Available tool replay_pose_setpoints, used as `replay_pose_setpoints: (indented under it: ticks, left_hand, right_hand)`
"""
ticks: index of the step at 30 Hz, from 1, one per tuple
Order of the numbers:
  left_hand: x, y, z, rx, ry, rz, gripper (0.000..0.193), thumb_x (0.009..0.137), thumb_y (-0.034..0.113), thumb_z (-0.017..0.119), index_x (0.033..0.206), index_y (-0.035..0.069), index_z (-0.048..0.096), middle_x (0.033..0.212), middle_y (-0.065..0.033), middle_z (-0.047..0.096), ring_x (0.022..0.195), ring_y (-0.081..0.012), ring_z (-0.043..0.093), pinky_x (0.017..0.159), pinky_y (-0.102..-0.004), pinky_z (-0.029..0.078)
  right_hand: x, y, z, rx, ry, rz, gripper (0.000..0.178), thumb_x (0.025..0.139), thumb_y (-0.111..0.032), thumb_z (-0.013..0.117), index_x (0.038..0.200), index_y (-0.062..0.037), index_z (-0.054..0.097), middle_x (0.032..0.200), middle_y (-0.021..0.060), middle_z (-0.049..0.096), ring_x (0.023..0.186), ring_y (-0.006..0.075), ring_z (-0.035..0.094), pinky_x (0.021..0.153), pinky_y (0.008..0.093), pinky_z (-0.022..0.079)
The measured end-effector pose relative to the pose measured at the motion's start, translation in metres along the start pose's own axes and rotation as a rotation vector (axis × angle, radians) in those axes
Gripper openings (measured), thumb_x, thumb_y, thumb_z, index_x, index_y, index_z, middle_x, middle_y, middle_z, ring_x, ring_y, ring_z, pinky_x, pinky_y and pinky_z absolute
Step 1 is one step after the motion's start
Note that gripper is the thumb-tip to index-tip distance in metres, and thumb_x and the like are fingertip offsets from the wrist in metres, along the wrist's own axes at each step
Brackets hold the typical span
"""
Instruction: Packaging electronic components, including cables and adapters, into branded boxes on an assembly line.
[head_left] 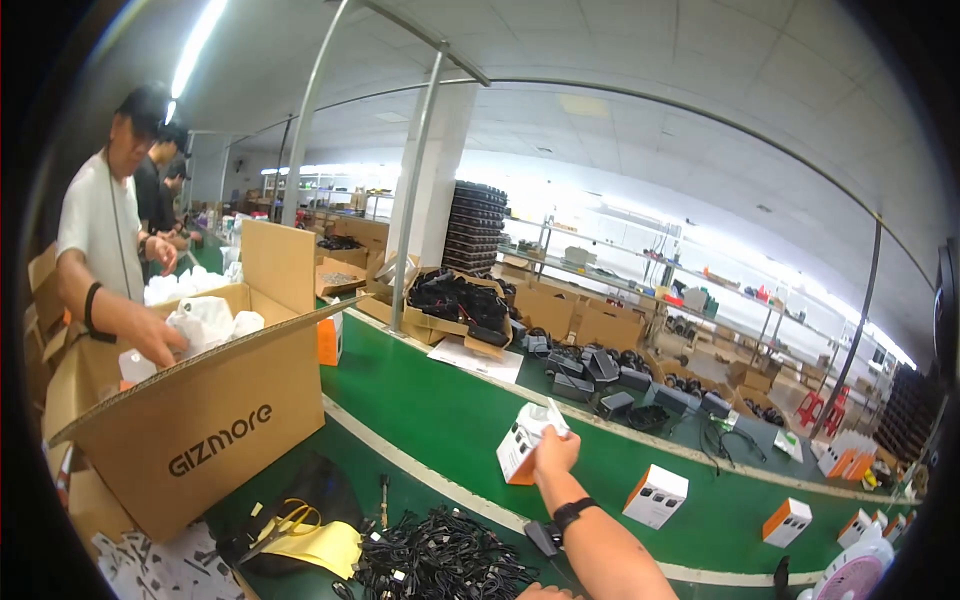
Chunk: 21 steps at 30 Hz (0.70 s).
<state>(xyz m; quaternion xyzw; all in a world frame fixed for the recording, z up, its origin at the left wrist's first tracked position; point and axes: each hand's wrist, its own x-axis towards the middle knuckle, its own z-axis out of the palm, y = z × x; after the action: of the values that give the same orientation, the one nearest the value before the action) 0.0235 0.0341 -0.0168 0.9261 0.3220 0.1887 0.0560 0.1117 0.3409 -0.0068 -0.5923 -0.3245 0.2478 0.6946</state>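
My right hand [556,452], a black band on its wrist, reaches over the green conveyor belt. Its fingers are closed on a crumpled white plastic bag [543,414] at the top of a white and orange box [516,454]; whether they also grip the box is hidden. Only a sliver of my left hand [548,593] shows at the bottom edge, its fingers mostly cut off. Close to it lies a heap of black cables [440,560]. A small black device [543,537] rests beside my right forearm.
More white and orange boxes [656,497] stand along the belt [420,400] to the right. A large cardboard carton [200,440] is at left, where a co-worker [105,230] reaches in. Yellow-handled scissors [290,522], a pink and white fan [855,570] and a metal post [417,190] stand out.
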Motion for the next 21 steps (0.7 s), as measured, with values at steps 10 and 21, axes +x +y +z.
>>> replay_pose_setpoints:
  ticks: [10,21]
  left_hand:
    - [0.004,0.003,-0.02,-0.179,0.63,0.3,0.02,0.087,0.012,0.061,0.104,0.007,0.071,0.097,-0.0113,0.068,0.093,-0.0308,0.067,0.083,-0.0439,0.053]
    - [0.016,0.02,-0.022,-0.083,0.935,0.105,0.031,0.083,0.0,0.072,0.113,0.006,0.065,0.1,-0.0119,0.069,0.078,-0.0307,0.071,0.066,-0.0387,0.058]
  right_hand:
    - [-0.008,-0.043,-0.174,0.083,-0.407,-0.07,0.036,0.095,0.008,0.058,0.13,0.0021,0.056,0.113,0.0167,0.071,0.1,0.0232,0.07,0.086,0.0351,0.056]
    - [-0.149,-0.061,-0.271,-0.575,-0.228,-0.577,0.054,0.074,-0.015,0.091,0.113,0.0007,0.057,0.101,0.0123,0.06,0.094,0.0271,0.068,0.084,0.0378,0.059]
